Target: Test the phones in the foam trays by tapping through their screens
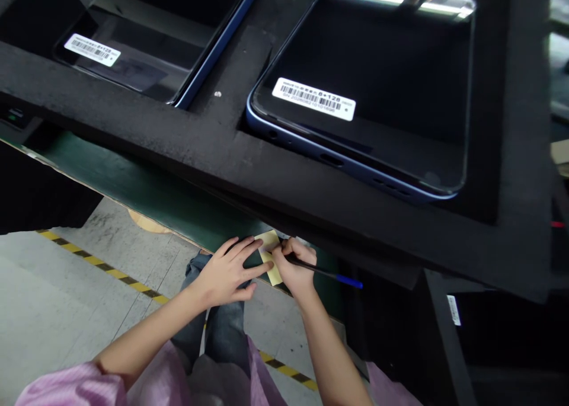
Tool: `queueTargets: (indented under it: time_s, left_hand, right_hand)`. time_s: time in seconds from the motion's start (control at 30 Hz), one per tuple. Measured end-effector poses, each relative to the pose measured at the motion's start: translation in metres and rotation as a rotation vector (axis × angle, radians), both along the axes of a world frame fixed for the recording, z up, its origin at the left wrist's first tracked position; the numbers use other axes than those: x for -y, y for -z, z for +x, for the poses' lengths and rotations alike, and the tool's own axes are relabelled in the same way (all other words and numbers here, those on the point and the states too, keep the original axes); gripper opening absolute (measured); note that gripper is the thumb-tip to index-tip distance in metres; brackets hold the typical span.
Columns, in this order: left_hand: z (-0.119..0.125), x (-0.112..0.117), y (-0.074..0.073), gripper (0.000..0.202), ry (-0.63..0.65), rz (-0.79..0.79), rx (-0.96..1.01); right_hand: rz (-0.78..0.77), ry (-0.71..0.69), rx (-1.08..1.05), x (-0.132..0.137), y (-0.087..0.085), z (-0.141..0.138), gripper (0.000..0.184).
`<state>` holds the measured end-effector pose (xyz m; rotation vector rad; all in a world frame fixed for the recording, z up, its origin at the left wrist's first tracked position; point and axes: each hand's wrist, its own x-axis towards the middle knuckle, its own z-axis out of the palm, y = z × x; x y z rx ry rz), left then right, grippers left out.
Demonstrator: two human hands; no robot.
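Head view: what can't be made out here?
Head view:
Any writing on the yellow note: too small, partly under the left hand.
Part of the pen: behind the right hand.
Left phone and right phone: upper ends cut off by the top edge.
Right phone's label: fine print too small.

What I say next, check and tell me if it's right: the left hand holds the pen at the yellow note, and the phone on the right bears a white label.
Wrong hand: the head view shows the right hand holding the pen at the yellow note. The phone on the right does bear a white label.
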<state>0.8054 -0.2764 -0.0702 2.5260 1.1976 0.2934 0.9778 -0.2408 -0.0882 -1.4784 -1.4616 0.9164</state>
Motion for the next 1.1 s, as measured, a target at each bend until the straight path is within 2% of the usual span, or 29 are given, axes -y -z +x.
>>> queueTargets:
  time_s: [0.8,1.0,1.1]
  left_hand:
    - [0.001,0.001,0.003,0.052,-0.031,0.049,0.036]
    - [0.003,0.002,0.002,0.037,-0.077,0.055,0.110]
    - [0.009,0.002,0.002,0.025,-0.165,0.051,0.190]
  right_hand:
    - [0.049,0.041,0.039,0.001,0.003,-0.001,0.031]
    - [0.068,0.118,0.018,0.005,0.006,0.008,0.023]
    - [0.100,0.051,0.052,0.010,0.000,0.016,0.023]
